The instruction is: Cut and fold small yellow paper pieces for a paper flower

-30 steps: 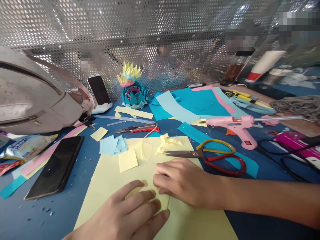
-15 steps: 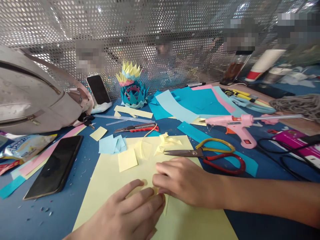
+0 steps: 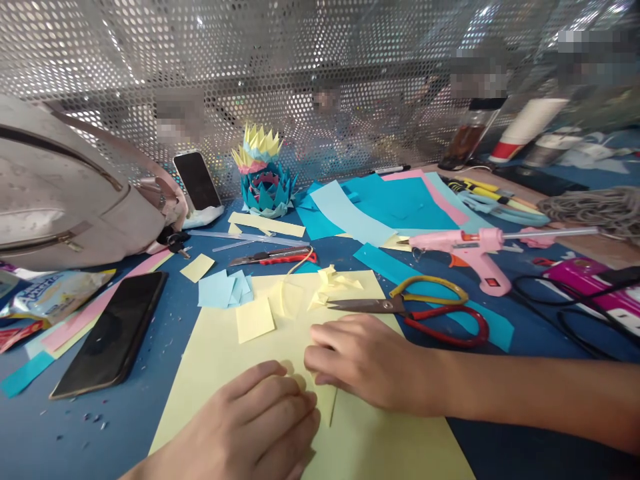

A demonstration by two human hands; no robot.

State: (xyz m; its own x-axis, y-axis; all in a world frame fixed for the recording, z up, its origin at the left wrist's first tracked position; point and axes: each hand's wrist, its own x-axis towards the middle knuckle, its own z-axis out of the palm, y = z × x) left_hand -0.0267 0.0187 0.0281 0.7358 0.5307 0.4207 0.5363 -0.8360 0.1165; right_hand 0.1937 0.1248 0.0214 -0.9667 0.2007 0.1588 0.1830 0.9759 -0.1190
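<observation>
A small folded piece of yellow paper (image 3: 327, 404) lies on a large yellow sheet (image 3: 210, 373), its pointed lower end toward me. My right hand (image 3: 357, 360) is closed on its upper part, the fingertips bent down and pressed against it. From the left, my left hand (image 3: 250, 420) meets the piece's side with curled fingers; its thumb is hidden. Just beyond my hands lie a yellow paper square (image 3: 255, 320), a heap of folded yellow pieces (image 3: 335, 285) and several light blue squares (image 3: 225, 289). Scissors (image 3: 370, 305) with yellow and red handles rest above my right hand.
A pink glue gun (image 3: 467, 250) lies at the right, near a purple power strip (image 3: 600, 283). A red utility knife (image 3: 275, 255) lies beyond the sheet. Behind it stands a spiky folded-paper ornament (image 3: 267, 183). On the left are a black phone (image 3: 110, 337) and a pale backpack (image 3: 65, 193).
My left fingers have shifted slightly left, uncovering more of the folded yellow paper. My right hand stays almost where it was.
</observation>
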